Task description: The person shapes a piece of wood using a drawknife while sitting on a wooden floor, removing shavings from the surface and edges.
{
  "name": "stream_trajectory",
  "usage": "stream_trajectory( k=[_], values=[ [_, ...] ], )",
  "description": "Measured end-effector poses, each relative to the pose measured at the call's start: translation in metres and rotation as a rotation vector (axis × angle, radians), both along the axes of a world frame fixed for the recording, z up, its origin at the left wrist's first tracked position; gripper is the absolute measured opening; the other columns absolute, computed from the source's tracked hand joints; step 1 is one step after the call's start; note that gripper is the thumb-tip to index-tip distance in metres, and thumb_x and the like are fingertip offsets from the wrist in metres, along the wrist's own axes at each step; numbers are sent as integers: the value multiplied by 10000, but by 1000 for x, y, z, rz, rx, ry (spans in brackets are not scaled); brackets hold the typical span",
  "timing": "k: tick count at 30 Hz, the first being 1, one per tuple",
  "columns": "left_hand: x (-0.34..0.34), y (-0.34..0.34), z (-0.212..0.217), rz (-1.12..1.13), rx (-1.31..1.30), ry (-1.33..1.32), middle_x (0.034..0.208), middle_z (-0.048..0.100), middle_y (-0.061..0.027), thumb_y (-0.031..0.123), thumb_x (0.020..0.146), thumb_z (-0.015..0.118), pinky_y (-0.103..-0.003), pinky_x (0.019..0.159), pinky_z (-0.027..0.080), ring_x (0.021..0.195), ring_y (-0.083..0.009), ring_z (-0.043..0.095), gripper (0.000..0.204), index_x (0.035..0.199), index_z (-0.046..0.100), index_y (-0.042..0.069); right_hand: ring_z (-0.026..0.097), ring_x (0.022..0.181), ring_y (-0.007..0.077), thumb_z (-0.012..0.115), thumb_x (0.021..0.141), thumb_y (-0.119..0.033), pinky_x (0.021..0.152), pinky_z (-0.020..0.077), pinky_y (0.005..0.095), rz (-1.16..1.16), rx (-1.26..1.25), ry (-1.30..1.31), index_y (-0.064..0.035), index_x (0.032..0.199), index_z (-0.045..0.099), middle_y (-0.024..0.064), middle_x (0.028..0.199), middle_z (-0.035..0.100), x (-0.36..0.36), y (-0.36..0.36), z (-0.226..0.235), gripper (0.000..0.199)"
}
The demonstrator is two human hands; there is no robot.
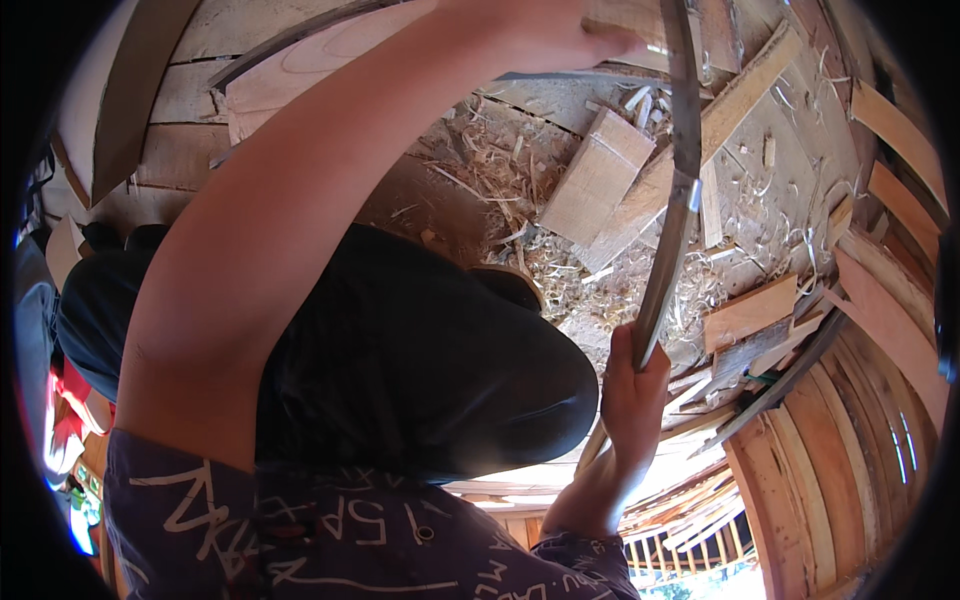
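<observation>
My right hand is wrapped around the long, slightly curved wooden handle of a machete. Above a shiny metal collar, the narrow dark blade runs up past the top edge, where its tip is cut off. My left arm reaches across to the top of the view. There my left hand, partly out of frame, grips a piece of wood with the thumb along its near edge. The blade crosses in front of this wood, just right of the thumb; whether they touch I cannot tell.
A wooden block lies on a long wood strip among shavings on the plank floor. Offcuts lie at right, beside a slatted wooden wall. My bent knee is between my arms. A wide board lies under my left forearm.
</observation>
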State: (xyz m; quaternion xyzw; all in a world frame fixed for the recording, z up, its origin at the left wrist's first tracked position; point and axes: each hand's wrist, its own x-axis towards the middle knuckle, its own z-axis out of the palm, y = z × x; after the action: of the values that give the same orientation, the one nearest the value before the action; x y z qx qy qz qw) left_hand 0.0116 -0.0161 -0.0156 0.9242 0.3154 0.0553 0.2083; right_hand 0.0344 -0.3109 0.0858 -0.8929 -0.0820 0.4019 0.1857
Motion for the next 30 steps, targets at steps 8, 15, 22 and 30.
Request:
stream_trajectory(
  k=[8,15,22,30],
  values=[
    [14,-4,-11,58,35,-84,1145,600,-257,549,816,630,-472,1000,409,1129,-372,562,725,1157,551,-86,346,557,90,551,989,-272,512,308,309,117,45,-61,-8,776,532,6,581,401,46,56,-35,340],
    [5,-5,-3,1,46,-18,1135,607,-251,554,825,621,-473,996,416,1112,-369,571,727,1163,551,-85,358,572,96,560,985,-264,525,316,308,0,-39,-47,-7,786,543,1,585,398,5,6,-2,325],
    [14,-3,-2,90,-26,-33,1174,594,-248,567,841,594,-468,1005,409,1136,-367,558,749,1198,539,-89,348,566,91,530,996,-257,515,301,315,77,15,-31,-13,746,501,-1,575,381,38,53,-28,350],
    [7,3,-1,15,-57,18,1178,592,-270,558,843,593,-461,999,421,1146,-375,558,739,1180,545,-97,398,552,133,514,1001,-213,511,331,342,79,-16,-8,26,860,581,69,588,444,6,-18,6,286]
  ],
)
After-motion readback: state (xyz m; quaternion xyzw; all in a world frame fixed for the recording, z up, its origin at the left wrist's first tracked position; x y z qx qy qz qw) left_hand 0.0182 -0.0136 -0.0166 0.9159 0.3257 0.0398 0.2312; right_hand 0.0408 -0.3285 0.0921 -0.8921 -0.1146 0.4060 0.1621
